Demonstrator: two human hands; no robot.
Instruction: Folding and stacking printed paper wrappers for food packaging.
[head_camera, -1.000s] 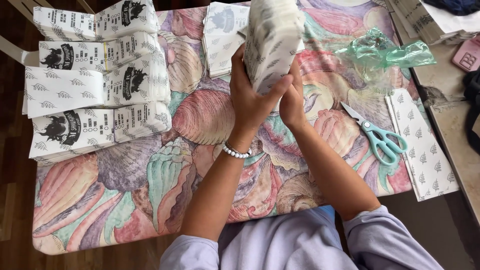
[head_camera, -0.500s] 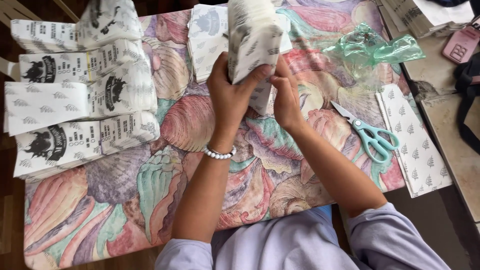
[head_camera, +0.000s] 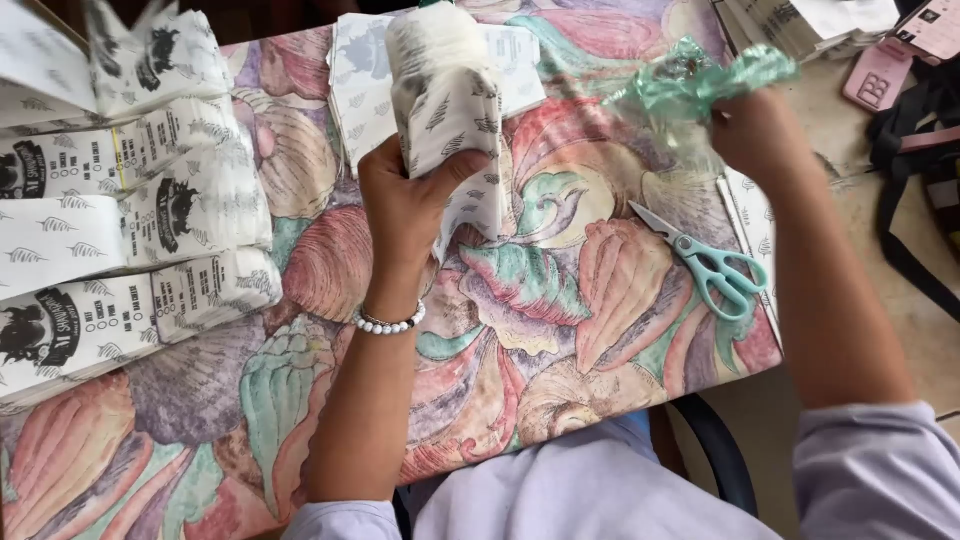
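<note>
Shell-patterned pastel tablecloth (head_camera: 560, 330) covers the work surface; take its mint-handled scissors (head_camera: 715, 268) as your landmark.

Item: white leaf-printed paper bag, stuffed full (head_camera: 445, 95). Location: well to the left of the scissors, lifted off the cloth, long axis upright. Your left hand (head_camera: 405, 205) is wrapped around its lower part, thumb across the front.

Item: crumpled translucent green plastic bag (head_camera: 700, 85). Location: above the scissors, beyond their blades. Your right hand (head_camera: 760, 130) is closed on it, fingers bunched; this hand is the nearer one to the scissors.

Item: stacked flat white printed bags (head_camera: 120, 230), far left of the scissors.
</note>
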